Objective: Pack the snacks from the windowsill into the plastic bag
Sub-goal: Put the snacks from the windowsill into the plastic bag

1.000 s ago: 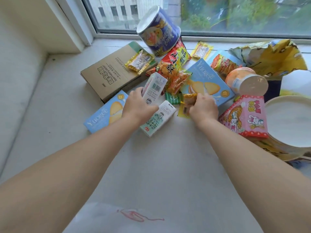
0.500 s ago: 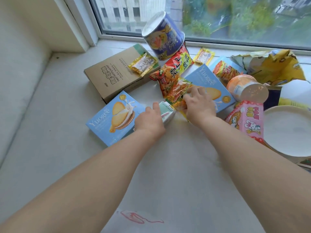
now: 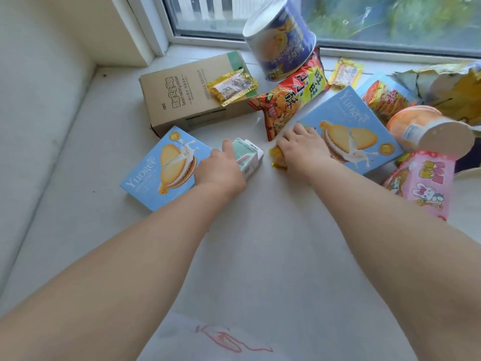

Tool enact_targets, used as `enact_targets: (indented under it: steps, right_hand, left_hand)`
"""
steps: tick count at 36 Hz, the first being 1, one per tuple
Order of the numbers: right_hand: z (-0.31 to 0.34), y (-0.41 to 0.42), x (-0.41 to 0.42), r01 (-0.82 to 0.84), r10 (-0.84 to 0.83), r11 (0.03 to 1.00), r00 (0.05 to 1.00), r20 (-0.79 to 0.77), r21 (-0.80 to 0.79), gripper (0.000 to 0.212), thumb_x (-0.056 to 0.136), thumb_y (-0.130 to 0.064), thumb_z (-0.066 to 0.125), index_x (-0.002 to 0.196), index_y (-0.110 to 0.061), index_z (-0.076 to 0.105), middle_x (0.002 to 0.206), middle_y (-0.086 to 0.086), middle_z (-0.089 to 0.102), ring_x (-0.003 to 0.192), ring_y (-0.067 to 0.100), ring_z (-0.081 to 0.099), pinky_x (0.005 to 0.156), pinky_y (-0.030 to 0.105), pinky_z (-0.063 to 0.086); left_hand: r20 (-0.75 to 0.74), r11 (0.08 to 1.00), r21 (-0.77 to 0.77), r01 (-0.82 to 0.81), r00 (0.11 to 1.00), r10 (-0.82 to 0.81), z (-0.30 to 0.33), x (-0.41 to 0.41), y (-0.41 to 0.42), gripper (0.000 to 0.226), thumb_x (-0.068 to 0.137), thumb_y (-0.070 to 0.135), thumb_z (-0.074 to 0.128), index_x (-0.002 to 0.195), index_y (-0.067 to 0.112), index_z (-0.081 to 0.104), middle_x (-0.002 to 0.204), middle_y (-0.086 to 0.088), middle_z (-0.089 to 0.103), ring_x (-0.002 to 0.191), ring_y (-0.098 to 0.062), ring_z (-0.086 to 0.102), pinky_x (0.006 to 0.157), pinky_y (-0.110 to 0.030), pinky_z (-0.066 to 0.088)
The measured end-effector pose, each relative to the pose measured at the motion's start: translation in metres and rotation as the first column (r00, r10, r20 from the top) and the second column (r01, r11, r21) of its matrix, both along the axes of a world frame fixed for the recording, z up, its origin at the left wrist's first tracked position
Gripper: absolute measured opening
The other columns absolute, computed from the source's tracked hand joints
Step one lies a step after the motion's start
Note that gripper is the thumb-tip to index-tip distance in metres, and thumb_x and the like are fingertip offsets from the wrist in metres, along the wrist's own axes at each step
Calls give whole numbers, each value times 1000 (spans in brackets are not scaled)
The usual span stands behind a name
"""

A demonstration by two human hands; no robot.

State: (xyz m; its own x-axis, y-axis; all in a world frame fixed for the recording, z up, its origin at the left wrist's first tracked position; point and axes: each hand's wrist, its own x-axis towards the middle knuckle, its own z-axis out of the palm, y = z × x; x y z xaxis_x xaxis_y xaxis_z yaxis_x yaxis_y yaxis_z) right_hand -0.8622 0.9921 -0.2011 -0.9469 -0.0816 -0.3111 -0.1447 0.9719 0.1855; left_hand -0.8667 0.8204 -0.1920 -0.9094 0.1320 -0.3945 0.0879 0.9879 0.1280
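On the windowsill (image 3: 65,204), the left hand (image 3: 221,170) grips a milk carton (image 3: 248,158); the right hand (image 3: 304,149) grasps a yellow packet (image 3: 277,157). The plastic bag (image 3: 208,340) lies near, nothing visible inside.

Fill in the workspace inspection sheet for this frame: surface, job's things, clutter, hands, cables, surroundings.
Surface: pale windowsill.
Job's things: two blue biscuit boxes, blue can, red snack bag, pink carton; plastic bag at near edge.
Clutter: brown cardboard box.
Hands: left hand grips small milk carton; right hand holds yellow packet.
Cables: nothing seen.
Surroundings: window, white wall.
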Motion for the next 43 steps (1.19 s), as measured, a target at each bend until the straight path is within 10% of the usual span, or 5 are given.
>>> enact_targets:
  steps: [14, 19, 24, 29, 43]
  right_hand:
    - [-26, -28, 115, 262, -308, 907, 947, -93, -331, 38, 83, -6, 52, 120, -14, 58, 123, 14, 51, 113, 37, 43, 87, 41, 31]
    - [-15, -23, 123, 376, -394, 901, 918, -47, -219, 39, 81, -24, 56, 121, -26, 52, 148, 7, 20, 138, 30, 11, 110, 51, 7]
    - [-18, -24, 130, 519, -528, 817, 848, 34, -250, 42, 85, -26, 51, 125, -33, 43, 152, 5, 8, 143, 28, -3, 105, 66, 15]
    - [-21, -23, 138, 624, -640, 718, 766, 61, -308, 37, 89, -37, 49, 126, -35, 45, 145, 6, 22, 127, 34, 24, 95, 52, 33]
    - [-7, -45, 184, 603, -589, 659, 786, 190, -450, 32, 79, -24, 63, 110, -22, 58, 127, 1, 38, 116, 27, 30, 87, 35, 41]
  left_hand:
    - [32, 1000, 15, -19, 999, 19, 5, 32, -17, 71, 80, 26, 64, 137, 17, 22, 122, -13, 49, 108, -34, 55, 72, -37, 42]
    - [54, 1000, 5, -10, 999, 10, 9, 40, -20, 77, 81, 27, 65, 141, 19, 17, 129, -13, 46, 112, -34, 52, 79, -41, 47]
    - [58, 1000, 1, -18, 998, 18, 10, 39, -19, 78, 80, 27, 65, 141, 17, 17, 129, -13, 46, 113, -34, 52, 75, -39, 44]
    - [60, 1000, 12, -26, 998, 25, 9, 39, -20, 71, 80, 27, 64, 137, 16, 23, 129, -13, 47, 113, -34, 52, 77, -39, 45]
    - [64, 999, 19, -49, 997, 48, 16, 71, -27, 76, 80, 28, 64, 141, 16, 21, 124, -11, 51, 110, -32, 54, 76, -37, 46]
